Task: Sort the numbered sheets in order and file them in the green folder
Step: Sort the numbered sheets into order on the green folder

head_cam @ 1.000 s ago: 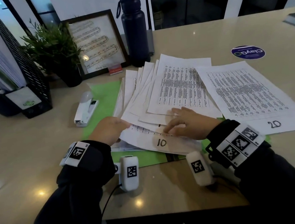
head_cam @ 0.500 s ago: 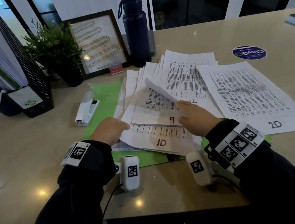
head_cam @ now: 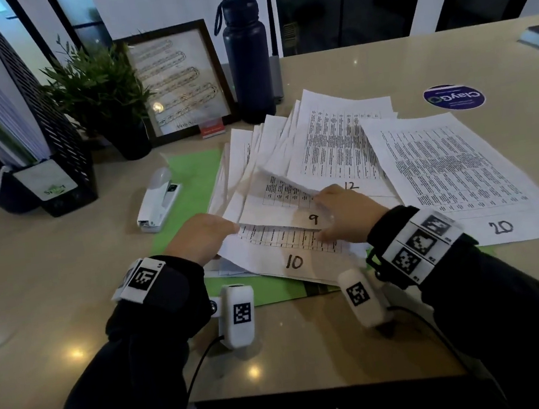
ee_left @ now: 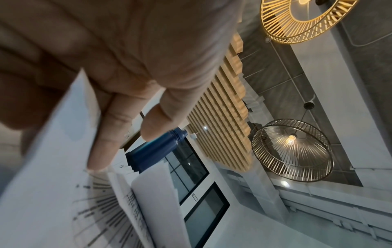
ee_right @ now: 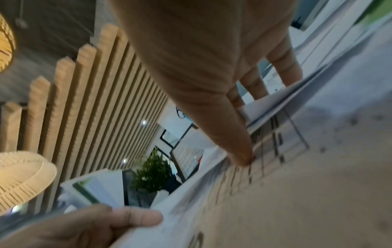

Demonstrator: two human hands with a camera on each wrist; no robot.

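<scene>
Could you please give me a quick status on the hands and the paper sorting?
Left hand holds the fanned sheets' edge. Right hand lifts a sheet off sheet 9. Green folder open underneath, nothing filed. Sheet 20 set aside.

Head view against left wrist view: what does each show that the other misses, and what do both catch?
Only the head view shows the handwritten numbers, sheet 9, sheet 10, sheet 12 and sheet 20, plus the green folder, the stapler and the right hand.

Only the left wrist view shows the ceiling lamps.

Both show the left hand at the fanned sheets and the blue bottle.
</scene>
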